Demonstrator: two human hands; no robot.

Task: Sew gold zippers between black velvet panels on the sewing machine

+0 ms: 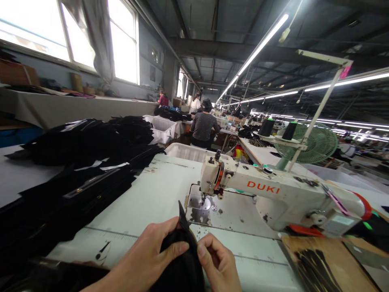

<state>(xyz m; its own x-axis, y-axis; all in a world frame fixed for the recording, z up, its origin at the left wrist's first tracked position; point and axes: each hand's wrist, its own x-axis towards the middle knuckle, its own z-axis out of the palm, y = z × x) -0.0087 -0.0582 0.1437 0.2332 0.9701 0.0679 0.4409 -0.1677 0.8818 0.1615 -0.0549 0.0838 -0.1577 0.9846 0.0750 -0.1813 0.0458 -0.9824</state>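
Note:
A piece of black fabric [179,263] is held up between my two hands at the front edge of the sewing table. My left hand [158,251] grips it from the left, the thumb lying on the cloth and the fingers behind. Pinched fingers of my right hand [217,259] hold its right edge. A pointed tip of the cloth sticks up above my left fingers. Just beyond stands a white sewing machine [264,190] marked DUKI, its needle area lit. The lower part of the fabric runs out of view.
Stacks of black fabric pieces [88,142] cover the left side. Dark strips [316,267] lie on a wooden board at right. Behind are white bins [185,151], a green fan [316,142], thread cones [289,132] and a seated co-worker [205,125].

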